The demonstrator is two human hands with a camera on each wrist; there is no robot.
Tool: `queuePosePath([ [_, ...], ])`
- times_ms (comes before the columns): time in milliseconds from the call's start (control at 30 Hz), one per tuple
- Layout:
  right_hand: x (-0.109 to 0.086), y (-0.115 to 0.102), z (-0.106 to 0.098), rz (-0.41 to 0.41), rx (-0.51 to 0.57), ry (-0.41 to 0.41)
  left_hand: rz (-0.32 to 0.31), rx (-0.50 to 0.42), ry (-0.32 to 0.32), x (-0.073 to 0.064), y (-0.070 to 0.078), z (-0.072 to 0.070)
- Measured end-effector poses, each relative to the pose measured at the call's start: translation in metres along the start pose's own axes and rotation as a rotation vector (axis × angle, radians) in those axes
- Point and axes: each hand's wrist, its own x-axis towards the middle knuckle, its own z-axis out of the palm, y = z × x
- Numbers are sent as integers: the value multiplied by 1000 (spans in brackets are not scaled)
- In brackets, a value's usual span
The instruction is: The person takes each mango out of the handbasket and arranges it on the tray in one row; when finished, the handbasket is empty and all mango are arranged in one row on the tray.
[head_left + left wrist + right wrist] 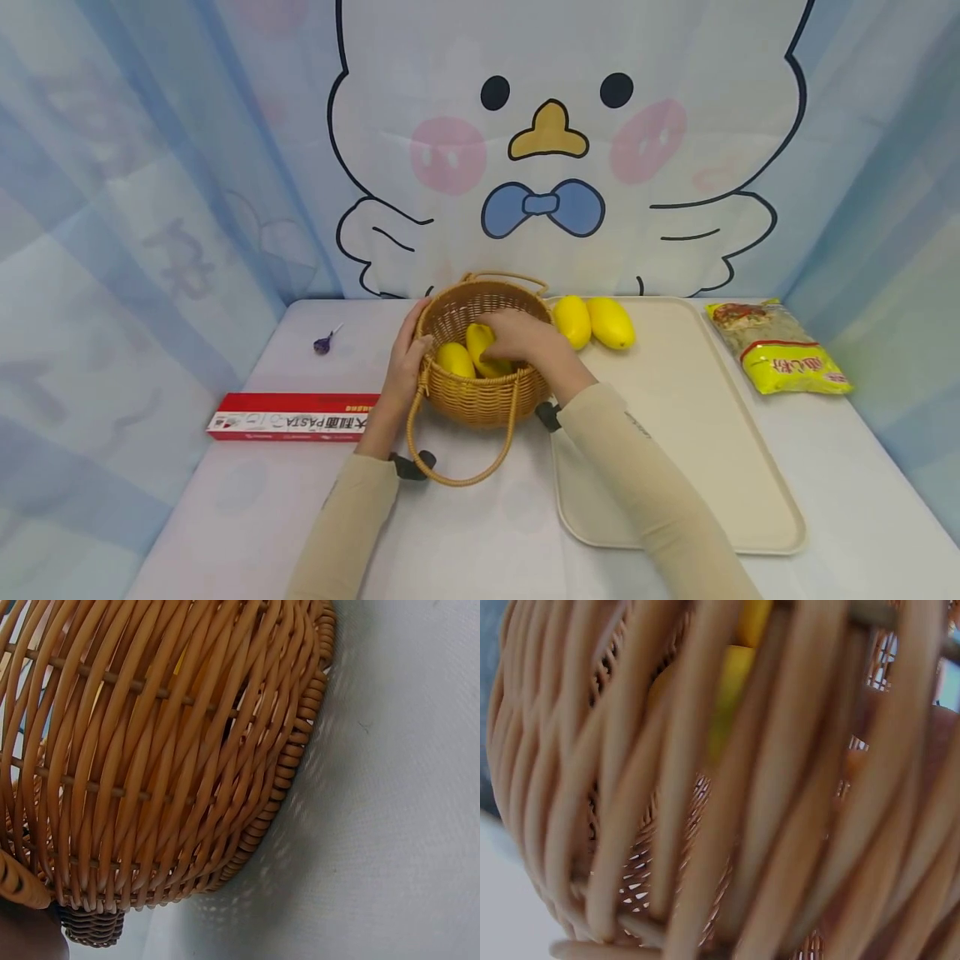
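Note:
A woven wicker basket (472, 407) stands on the table, one looped handle hanging down in front and the other at the back. My left hand (405, 360) grips its left rim, thumb over the edge. My right hand (519, 335) reaches inside, thumb and fingers around a yellow mango (478, 340); some fingertips are hidden. Another mango (454, 360) lies beside it on the left. In the left wrist view the basket's side (172, 750) rests on the white cloth. Through the weave in the right wrist view, yellow fruit (733, 690) shows.
A beige tray (675, 433) to the right bears two mangoes (592, 322) at its back left corner. Beyond it lies a yellow food bag (787, 350). On the left are a red-and-white pasta box (296, 417) and a purple lollipop (322, 343). A printed curtain (555, 250) hangs behind.

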Motion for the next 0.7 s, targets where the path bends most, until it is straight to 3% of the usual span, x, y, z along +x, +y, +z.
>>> queuePosePath([
  [233,1,-1,2,44,-4,-37,-23,3,-31,-8,29,-1],
  [367,2,-1,2,46,-3,-64,-28,10,-33,-9,32,-1],
  [467,4,0,2,32,2,-83,-23,-6,-33,-8,29,-1],
  [700,12,4,0,-9,110,-151,22,16,3,2,-5,0],
])
